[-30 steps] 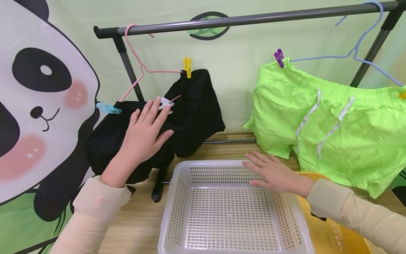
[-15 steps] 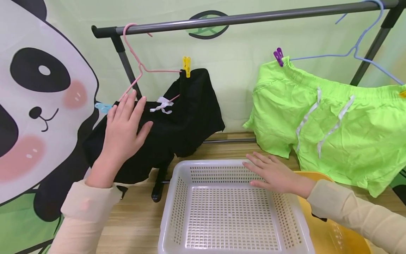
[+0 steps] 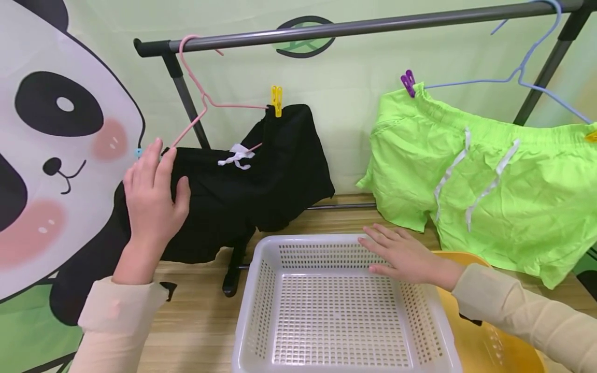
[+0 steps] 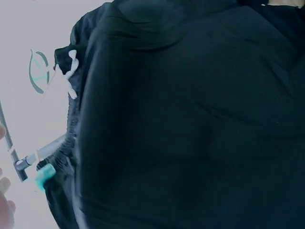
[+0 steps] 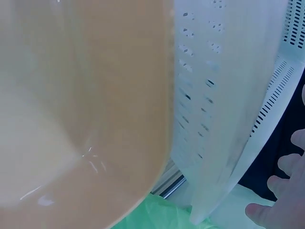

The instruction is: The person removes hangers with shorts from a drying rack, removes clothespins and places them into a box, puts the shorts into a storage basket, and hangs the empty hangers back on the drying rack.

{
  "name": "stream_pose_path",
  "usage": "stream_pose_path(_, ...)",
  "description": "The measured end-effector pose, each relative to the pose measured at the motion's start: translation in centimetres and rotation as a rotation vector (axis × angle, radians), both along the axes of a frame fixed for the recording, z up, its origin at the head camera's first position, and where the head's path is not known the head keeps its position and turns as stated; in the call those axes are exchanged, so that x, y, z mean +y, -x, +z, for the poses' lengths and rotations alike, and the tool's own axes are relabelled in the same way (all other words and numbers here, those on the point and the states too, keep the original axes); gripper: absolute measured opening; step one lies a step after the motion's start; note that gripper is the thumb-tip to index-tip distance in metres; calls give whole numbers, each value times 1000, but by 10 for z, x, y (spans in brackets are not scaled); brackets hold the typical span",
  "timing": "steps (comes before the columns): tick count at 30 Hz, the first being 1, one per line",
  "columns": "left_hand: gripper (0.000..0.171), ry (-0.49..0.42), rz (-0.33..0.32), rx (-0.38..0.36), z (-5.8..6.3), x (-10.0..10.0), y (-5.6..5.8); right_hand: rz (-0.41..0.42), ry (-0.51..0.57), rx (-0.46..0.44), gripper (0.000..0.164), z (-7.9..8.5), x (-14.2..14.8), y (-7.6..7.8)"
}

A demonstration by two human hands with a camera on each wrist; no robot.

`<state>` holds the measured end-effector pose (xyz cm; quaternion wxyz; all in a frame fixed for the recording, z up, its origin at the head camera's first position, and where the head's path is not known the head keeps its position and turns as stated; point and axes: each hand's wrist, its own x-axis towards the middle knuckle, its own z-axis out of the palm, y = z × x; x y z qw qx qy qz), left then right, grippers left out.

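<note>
Black shorts [image 3: 242, 191] with a white drawstring bow [image 3: 238, 156] hang from a pink hanger [image 3: 205, 98]. A yellow clothespin [image 3: 277, 101] grips their right waist end. My left hand [image 3: 151, 199], fingers extended, lies at the shorts' left end; whether it touches the cloth is unclear. It mostly hides a light-blue clothespin [image 3: 138, 152], which shows in the left wrist view as a teal clip [image 4: 45, 174] on the waistband. My right hand [image 3: 403, 255] is held, fingers spread, over the right far corner of a white perforated basket [image 3: 340, 321]; contact cannot be told.
Lime-green shorts [image 3: 489, 191] hang on a blue hanger [image 3: 522, 70] at right, pinned by a purple clothespin [image 3: 408, 83]. A dark metal rack bar [image 3: 373, 26] spans the top. Beside the basket sits a yellow basin [image 3: 494, 331]. A panda backdrop [image 3: 93, 171] stands at left.
My left hand has moved left across the black shorts, uncovering the bow and covering the light-blue clothespin. The shorts' right end has shifted slightly right. My right hand stays put.
</note>
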<state>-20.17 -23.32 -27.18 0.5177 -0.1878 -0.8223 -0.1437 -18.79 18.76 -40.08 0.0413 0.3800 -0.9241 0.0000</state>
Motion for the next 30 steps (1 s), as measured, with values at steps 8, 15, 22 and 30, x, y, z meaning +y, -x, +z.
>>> stream_pose_path(8,44,-86,57,29,-12,-15,-2,10,17,26,62,-4,1,0)
stream_pose_path(15,51,-100,94,-64,-19,-26,-6,7,21,27,62,-6,1,-1)
stream_pose_path(22,56,-91,127,-135,-20,-30,-4,-22,17,-22,61,-5,2,-2)
stream_pose_path(30,51,-72,219,-267,-15,-29,-6,-5,28,7,59,-5,3,-2)
